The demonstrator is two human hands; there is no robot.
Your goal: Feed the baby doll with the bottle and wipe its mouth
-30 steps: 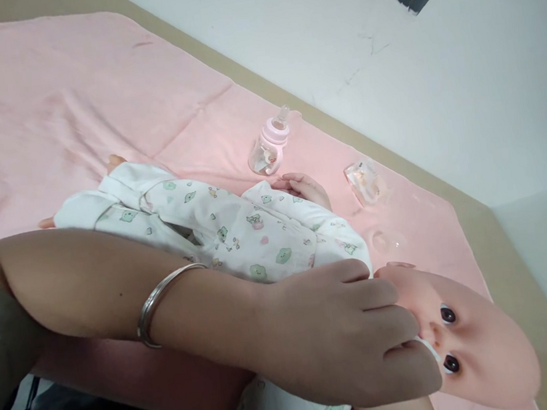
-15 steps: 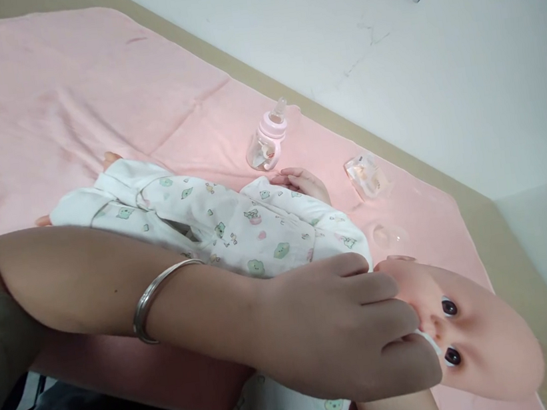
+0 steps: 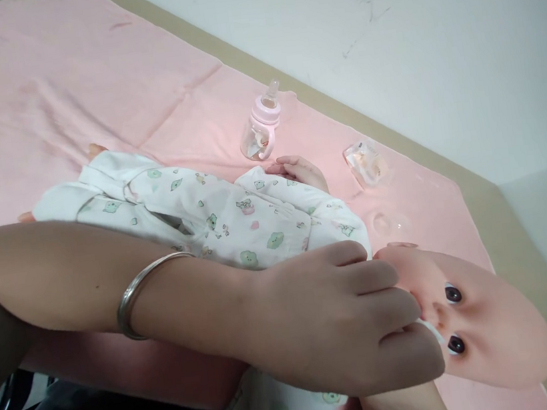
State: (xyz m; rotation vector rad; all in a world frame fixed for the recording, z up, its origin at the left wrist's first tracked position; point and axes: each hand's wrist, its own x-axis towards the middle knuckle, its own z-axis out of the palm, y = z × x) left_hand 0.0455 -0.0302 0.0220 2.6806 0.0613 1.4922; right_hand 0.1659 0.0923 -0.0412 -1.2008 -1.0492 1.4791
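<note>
A baby doll (image 3: pixel 500 316) lies on its back, head to the right, in a white sleepsuit (image 3: pixel 235 217) with green prints. My left hand (image 3: pixel 349 323) is closed in front of the doll's mouth and chin, back of the hand upward. A sliver of a thin white cloth-like piece (image 3: pixel 430 331) shows between the fingers and the doll's face; the rest is hidden. The forearm of my right arm (image 3: pixel 406 409) comes in at the bottom edge, below my left hand and near the doll's neck; its hand and fingers are hidden.
Beyond the doll, a pink-topped baby bottle (image 3: pixel 263 125) stands on the pink blanket (image 3: pixel 174 63). Right of it lie a small clear packet (image 3: pixel 366 164) and a clear dome-shaped cap (image 3: pixel 391 222). A white wall (image 3: pixel 438 76) runs along the far table edge.
The view has shifted slightly, so the doll's head sits a little further right and the bottle higher. My left hand keeps its closed shape at the doll's mouth.
</note>
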